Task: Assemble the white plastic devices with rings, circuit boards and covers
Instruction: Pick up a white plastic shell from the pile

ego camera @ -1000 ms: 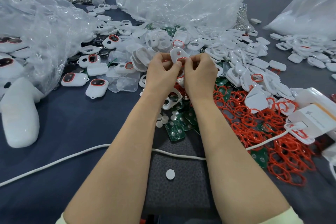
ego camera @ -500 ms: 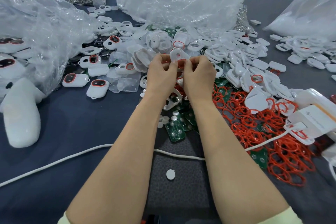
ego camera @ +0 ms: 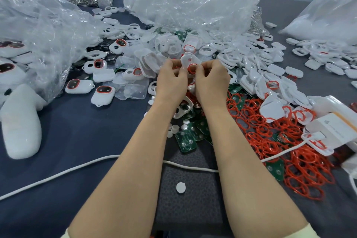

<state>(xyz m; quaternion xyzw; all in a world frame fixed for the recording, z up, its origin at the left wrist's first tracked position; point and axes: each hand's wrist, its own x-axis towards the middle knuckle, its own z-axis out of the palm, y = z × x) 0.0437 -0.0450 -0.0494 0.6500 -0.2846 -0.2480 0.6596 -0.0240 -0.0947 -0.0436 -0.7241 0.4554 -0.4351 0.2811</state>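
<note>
Centrally above the dark table (ego camera: 77,131), the left hand (ego camera: 171,81) and right hand (ego camera: 211,81) pinch one white shell (ego camera: 186,60).
Clear bags (ego camera: 189,2) fill the upper frame; a heap of rings (ego camera: 270,133) lies at right, green circuit boards (ego camera: 186,140) between the forearms; a red ring (ego camera: 192,68) sits on the shell by the right fingertips.

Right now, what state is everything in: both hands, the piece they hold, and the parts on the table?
left hand, gripping the white shell
right hand, pinching the red ring
white shell, held above the table, tilted
red ring, at the shell's opening; fully seated or not, cannot tell
finished devices, lying flat, red-rimmed
loose rings, heaped
circuit boards, loose, scattered
clear bag, crumpled
</note>
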